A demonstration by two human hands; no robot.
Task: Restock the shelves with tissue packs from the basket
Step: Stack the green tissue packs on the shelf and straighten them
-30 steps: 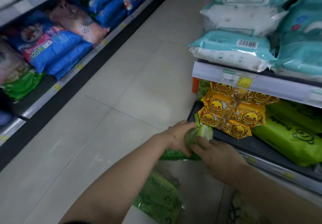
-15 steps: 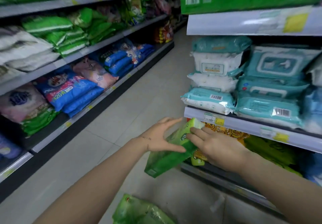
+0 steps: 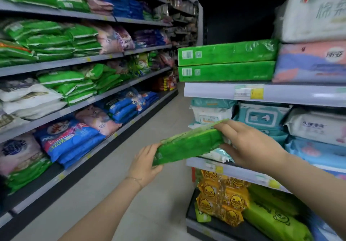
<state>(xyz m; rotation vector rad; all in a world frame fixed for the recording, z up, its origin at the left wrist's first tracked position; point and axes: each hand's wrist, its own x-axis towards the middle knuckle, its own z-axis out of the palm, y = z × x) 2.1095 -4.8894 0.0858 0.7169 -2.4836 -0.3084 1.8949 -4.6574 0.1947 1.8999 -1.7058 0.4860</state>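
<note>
A flat green tissue pack (image 3: 189, 144) is held between both hands in front of the right-hand shelving, tilted with its right end higher. My left hand (image 3: 145, 165) grips its lower left end from below. My right hand (image 3: 247, 145) grips the upper right end, fingers over the top edge. Two matching green packs (image 3: 226, 62) lie stacked on the upper right shelf (image 3: 215, 91) above the held one. The basket is out of view.
Teal and white wipe packs (image 3: 260, 117) fill the shelf behind the held pack. Yellow duck packs (image 3: 222, 201) and lime packs (image 3: 275, 222) sit on the bottom shelf. Shelves of green, blue and pink packs (image 3: 71, 139) line the aisle's left side. Pale tiled floor (image 3: 149, 212) runs between.
Both hands have raised the green pack from low near the floor up to the wipes shelf level. The view has tilted up, so the basket's packs have dropped out of sight.
</note>
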